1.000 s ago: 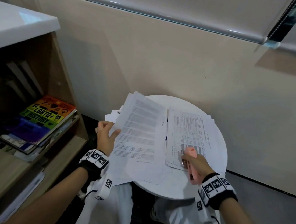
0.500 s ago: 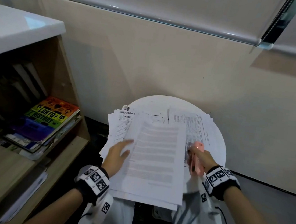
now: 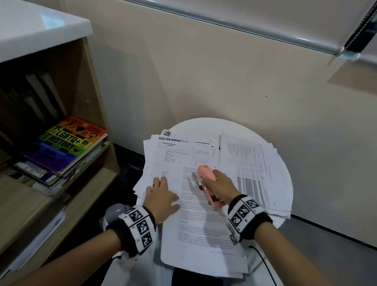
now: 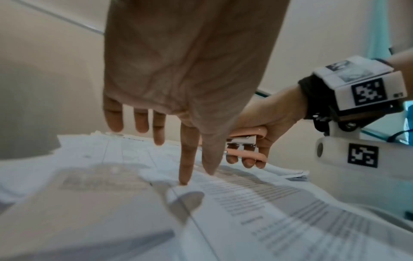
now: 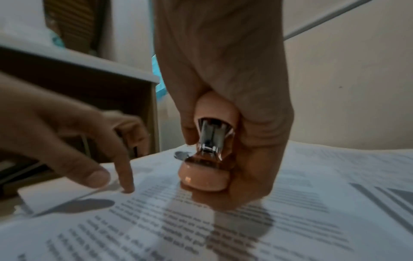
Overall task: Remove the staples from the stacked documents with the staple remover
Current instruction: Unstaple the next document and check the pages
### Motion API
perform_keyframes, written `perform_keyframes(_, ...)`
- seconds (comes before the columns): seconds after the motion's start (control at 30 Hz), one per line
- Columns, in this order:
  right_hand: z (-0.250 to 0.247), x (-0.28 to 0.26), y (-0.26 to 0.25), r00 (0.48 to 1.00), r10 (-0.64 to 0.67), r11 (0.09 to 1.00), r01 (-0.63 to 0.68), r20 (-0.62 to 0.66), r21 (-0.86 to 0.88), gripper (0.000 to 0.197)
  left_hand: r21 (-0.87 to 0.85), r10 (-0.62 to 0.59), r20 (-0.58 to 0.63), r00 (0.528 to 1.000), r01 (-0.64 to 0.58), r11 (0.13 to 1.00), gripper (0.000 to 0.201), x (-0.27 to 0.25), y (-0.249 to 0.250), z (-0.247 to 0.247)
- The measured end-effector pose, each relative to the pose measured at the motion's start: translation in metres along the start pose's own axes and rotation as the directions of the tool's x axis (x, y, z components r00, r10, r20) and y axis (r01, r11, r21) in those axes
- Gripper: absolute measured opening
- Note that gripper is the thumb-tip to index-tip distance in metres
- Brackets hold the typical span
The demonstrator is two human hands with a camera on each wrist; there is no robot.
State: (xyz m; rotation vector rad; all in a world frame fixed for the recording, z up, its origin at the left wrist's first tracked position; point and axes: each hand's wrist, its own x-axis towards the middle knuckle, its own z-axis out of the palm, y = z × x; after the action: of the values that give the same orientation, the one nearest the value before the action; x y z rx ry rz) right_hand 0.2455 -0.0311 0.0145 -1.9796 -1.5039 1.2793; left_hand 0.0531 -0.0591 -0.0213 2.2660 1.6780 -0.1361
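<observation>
A fresh stapled document (image 3: 205, 217) now lies atop the papers on the round table (image 3: 279, 199), pinned by the left hand (image 3: 162, 198) with straight fingers; the right hand (image 3: 221, 186), gripping the pink staple remover (image 3: 205, 171), has swung to its top corner, ready to pull.

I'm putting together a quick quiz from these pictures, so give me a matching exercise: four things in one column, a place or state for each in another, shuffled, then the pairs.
1. pink staple remover
2. left hand
3. rainbow book
4. table-printed sheets

A. on the wooden shelf
B. on the round table's right side
C. gripped by the right hand
D. forefinger pressing the text document

Pairs: 1-C, 2-D, 3-A, 4-B
</observation>
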Motion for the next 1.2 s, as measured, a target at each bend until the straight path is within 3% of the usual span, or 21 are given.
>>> perform_keyframes(0.07,0.018,0.011,-0.006,1.0,-0.002,0.997,0.0,-0.027,-0.079,0.04,0.041,0.071,-0.073,0.995,-0.069,0.997,0.032,0.009,0.001,-0.006)
perform_keyframes(0.13,0.03,0.02,-0.01,0.999,-0.005,0.998,0.002,-0.053,-0.071,0.047,0.011,0.167,-0.008,0.986,-0.167,0.986,0.039,0.022,-0.003,-0.007)
perform_keyframes(0.23,0.039,0.029,-0.012,0.996,-0.064,0.991,0.055,-0.07,-0.122,0.053,-0.052,0.197,0.083,0.977,-0.193,0.98,0.079,0.041,-0.015,-0.007)
perform_keyframes(0.3,0.042,0.034,-0.012,0.992,-0.098,0.985,0.085,-0.078,-0.148,0.053,-0.009,0.195,0.141,0.971,-0.195,0.981,0.112,0.049,-0.022,-0.007)
perform_keyframes(0.37,0.045,0.038,-0.01,0.989,-0.117,0.984,0.103,-0.089,-0.148,0.051,0.05,0.199,0.19,0.961,-0.212,0.976,0.129,0.052,-0.026,-0.005)
perform_keyframes(0.43,0.048,0.039,-0.009,0.986,-0.131,0.982,0.114,-0.107,-0.15,0.048,0.022,0.212,0.179,0.961,-0.22,0.975,0.121,0.054,-0.027,-0.006)
perform_keyframes(0.53,0.05,0.042,-0.011,0.981,-0.147,0.977,0.124,-0.127,-0.173,0.045,-0.078,0.226,0.057,0.972,-0.222,0.972,0.07,0.065,-0.028,-0.011)
perform_keyframes(0.6,0.05,0.043,-0.012,0.981,-0.154,0.971,0.128,-0.119,-0.202,0.043,-0.04,0.221,0.008,0.975,-0.221,0.975,0.046,0.071,-0.025,-0.014)
perform_keyframes(0.7,0.053,0.044,-0.012,0.975,-0.185,0.963,0.154,-0.124,-0.223,0.041,0.037,0.222,-0.001,0.975,-0.222,0.974,0.052,0.076,-0.02,-0.011)
perform_keyframes(0.83,0.061,0.047,-0.01,0.97,-0.19,0.952,0.144,-0.151,-0.271,0.048,-0.01,0.183,-0.015,0.983,-0.183,0.983,0.073,0.081,-0.024,-0.007)
perform_keyframes(1.2,0.075,0.054,-0.008,0.964,-0.141,0.939,0.058,-0.226,-0.34,0.054,-0.059,0.221,-0.012,0.975,-0.221,0.973,0.061,0.086,-0.033,-0.009)
